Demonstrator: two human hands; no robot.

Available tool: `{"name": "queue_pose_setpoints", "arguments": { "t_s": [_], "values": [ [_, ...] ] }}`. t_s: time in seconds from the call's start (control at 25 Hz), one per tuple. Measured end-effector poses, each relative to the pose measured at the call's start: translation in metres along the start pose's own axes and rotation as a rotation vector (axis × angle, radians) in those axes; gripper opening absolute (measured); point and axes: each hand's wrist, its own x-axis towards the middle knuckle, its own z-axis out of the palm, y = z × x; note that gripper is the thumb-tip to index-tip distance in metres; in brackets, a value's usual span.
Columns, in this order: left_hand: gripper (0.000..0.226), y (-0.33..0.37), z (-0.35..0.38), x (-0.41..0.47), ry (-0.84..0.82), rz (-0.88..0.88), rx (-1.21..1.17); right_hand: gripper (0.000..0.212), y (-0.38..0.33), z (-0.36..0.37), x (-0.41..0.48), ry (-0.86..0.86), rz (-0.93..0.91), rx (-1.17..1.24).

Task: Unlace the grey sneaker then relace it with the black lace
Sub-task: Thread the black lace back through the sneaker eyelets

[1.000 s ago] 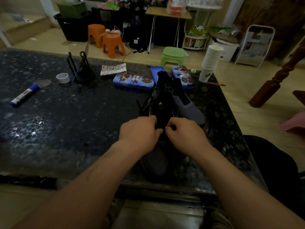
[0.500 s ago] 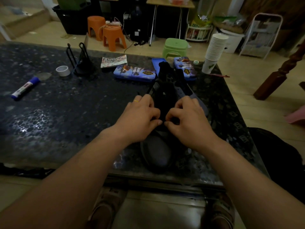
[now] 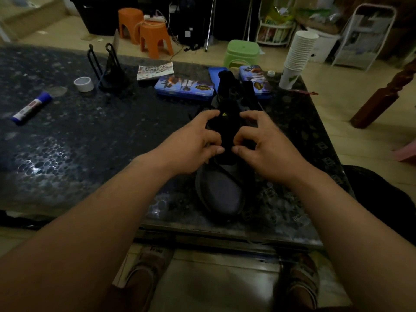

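Grey sneaker [image 3: 225,194] stands on the dark speckled counter [image 3: 90,136] near its 6 o'clock edge, toe towards the person and heel towards 12. The left hand [image 3: 191,145] grips its dark upper from 9 o'clock and the right hand [image 3: 270,147] from 3, fingers curled in on either side of the tongue. It is too dim to tell whether they also pinch the black lace [image 3: 227,175], which crosses the vamp. Stacked paper cups [image 3: 297,55] rise at 1 o'clock, a blue tin [image 3: 184,87] lies at 11, and a marker [image 3: 31,108] at 10.
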Motion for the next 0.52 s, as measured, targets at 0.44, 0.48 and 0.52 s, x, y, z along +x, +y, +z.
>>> {"name": "queue_pose_setpoints", "arguments": {
  "t_s": [0.44,0.48,0.52],
  "values": [
    [0.019,0.007,0.005,0.026,0.367,0.005,0.054,0.010,-0.005,0.004,0.023,0.158,0.017,0.117],
    [0.019,0.008,0.006,0.028,0.382,0.002,0.068,0.010,-0.006,0.004,0.024,0.162,0.018,0.116],
    [0.020,0.008,0.007,0.031,0.394,0.001,0.077,0.010,-0.007,0.004,0.025,0.164,0.019,0.118]
  ]
}}
